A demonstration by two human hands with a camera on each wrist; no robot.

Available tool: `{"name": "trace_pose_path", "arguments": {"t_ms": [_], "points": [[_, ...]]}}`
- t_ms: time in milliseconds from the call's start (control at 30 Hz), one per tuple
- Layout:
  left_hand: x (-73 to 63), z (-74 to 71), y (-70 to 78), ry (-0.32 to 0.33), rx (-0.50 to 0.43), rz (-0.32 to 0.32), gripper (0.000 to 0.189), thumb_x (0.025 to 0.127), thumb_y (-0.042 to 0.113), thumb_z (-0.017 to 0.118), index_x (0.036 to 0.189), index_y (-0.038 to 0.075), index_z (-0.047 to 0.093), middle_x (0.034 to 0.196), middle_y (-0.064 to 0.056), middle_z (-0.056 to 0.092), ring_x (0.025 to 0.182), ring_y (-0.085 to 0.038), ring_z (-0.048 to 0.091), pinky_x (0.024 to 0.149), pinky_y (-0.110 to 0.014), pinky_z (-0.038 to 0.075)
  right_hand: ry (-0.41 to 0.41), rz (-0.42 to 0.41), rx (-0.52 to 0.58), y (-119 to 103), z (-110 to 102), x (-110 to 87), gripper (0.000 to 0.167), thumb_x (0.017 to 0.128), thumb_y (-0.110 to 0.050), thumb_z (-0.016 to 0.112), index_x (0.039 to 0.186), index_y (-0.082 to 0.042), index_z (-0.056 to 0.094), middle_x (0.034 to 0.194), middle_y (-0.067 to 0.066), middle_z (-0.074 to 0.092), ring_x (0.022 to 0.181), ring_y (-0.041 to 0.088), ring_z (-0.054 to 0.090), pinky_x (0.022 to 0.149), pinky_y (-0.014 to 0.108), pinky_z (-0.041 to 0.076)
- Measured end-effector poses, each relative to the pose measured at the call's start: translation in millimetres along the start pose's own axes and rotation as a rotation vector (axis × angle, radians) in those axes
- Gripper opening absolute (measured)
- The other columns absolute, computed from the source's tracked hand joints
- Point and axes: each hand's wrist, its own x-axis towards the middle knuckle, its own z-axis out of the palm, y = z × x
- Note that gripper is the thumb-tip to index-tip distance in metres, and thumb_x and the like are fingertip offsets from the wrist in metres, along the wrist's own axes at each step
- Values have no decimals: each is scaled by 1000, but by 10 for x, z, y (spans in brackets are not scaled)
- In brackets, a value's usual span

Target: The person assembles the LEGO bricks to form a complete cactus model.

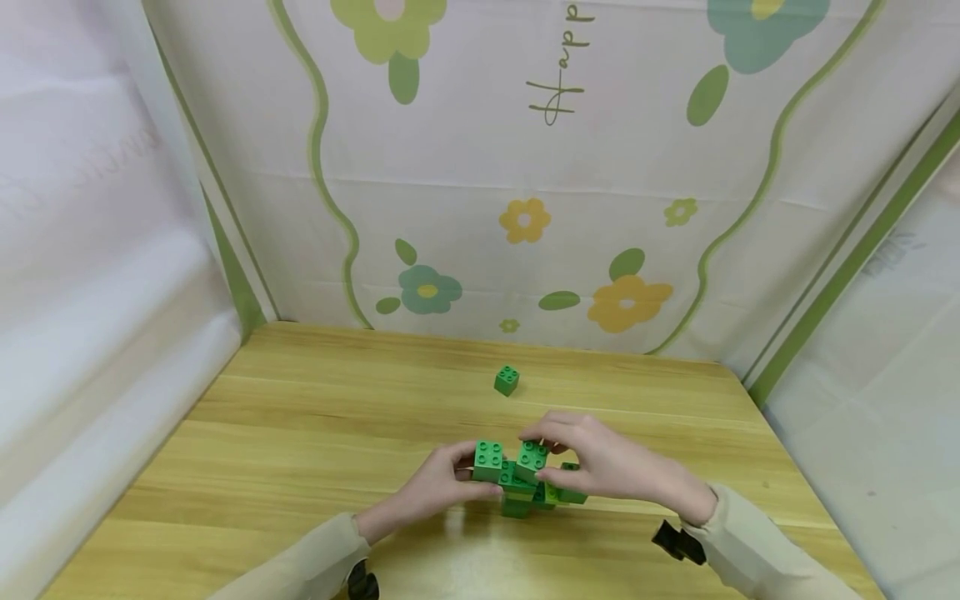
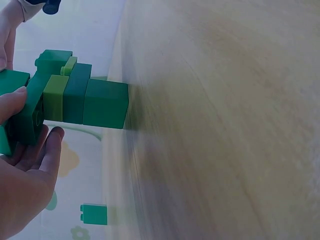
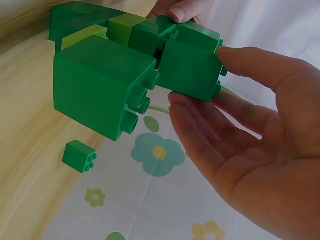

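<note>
In the head view, a built-up figure of dark and light green toy bricks [image 1: 517, 505] stands on the wooden table between the hands. My left hand [image 1: 437, 488] grips its left end, thumb and fingers around a square green brick [image 1: 488, 461]. Between thumb and fingers, my right hand [image 1: 603, 458] pinches another square green brick [image 1: 532, 461] over the top of the figure. That pinched brick [image 3: 189, 70] sits slightly askew beside the others in the right wrist view; whether its underside is seated cannot be told. The left wrist view shows the stacked lower bricks [image 2: 105, 104] from the side.
A single loose green brick [image 1: 507, 381] lies on the wooden table [image 1: 337, 400], farther back than the hands. A white flower-printed cloth [image 1: 465, 150] hangs behind the table, and white cloth walls flank both sides.
</note>
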Motion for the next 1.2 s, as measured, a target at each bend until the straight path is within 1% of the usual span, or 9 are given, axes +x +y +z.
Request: {"name": "trace_pose_path", "arguments": {"t_ms": [100, 200, 333, 433, 700, 933, 1100, 1200], "points": [[2, 1, 0, 4, 0, 3, 44, 85, 18, 78, 125, 7, 63, 118, -13, 68, 101, -12, 69, 87, -22, 59, -7, -4, 10, -4, 3, 10, 39, 91, -16, 72, 129, -11, 62, 110, -1, 68, 95, 5, 65, 78, 21, 59], [-3, 3, 8, 9, -5, -4, 45, 85, 17, 78, 125, 6, 62, 118, -13, 68, 102, -13, 69, 88, -22, 59, -22, 13, 34, -6, 1, 22, 39, 90, -14, 72, 128, -9, 63, 113, 1, 69, 96, 6, 66, 80, 20, 59], [-14, 8, 27, 11, -20, -10, 46, 85, 16, 78, 126, 4, 62, 118, -15, 68, 102, -16, 69, 87, -22, 59, -36, 45, 88, 4, 4, 38, 36, 90, -11, 71, 125, -7, 63, 113, 2, 71, 98, 7, 68, 83, 24, 61], [-9, 3, 31, 9, -26, -4, 47, 85, 16, 78, 127, 3, 61, 119, -16, 67, 103, -16, 69, 87, -22, 59, -33, 46, 114, 7, 2, 44, 34, 90, -9, 71, 123, -7, 63, 112, 2, 71, 98, 7, 68, 83, 27, 62], [7, -6, 3, -1, -27, 17, 50, 86, 17, 78, 129, 1, 59, 120, -18, 66, 101, -14, 70, 88, -23, 60, -40, 33, 82, 2, 19, 58, 31, 89, -8, 72, 119, -5, 66, 111, 1, 72, 97, 6, 68, 82, 19, 59], [3, -3, 27, -3, -43, 20, 50, 87, 12, 76, 131, -2, 58, 123, -19, 66, 102, -12, 70, 88, -23, 60, -24, 8, 49, -22, 32, 93, 28, 88, -7, 73, 116, -6, 68, 106, 2, 73, 94, 9, 70, 79, 17, 59], [0, -6, 33, -4, -45, 24, 48, 87, 13, 77, 130, 0, 59, 123, -20, 66, 100, -10, 70, 87, -23, 60, -17, -1, 41, -31, 33, 94, 27, 88, -7, 73, 115, -7, 69, 106, 2, 72, 93, 9, 69, 77, 17, 58], [-3, -8, 33, -1, -38, 21, 48, 86, 14, 77, 129, 0, 59, 122, -19, 66, 100, -11, 70, 87, -22, 60, -15, 1, 42, -34, 36, 86, 28, 88, -8, 74, 115, -8, 69, 106, 3, 72, 94, 10, 69, 77, 19, 59]]}}
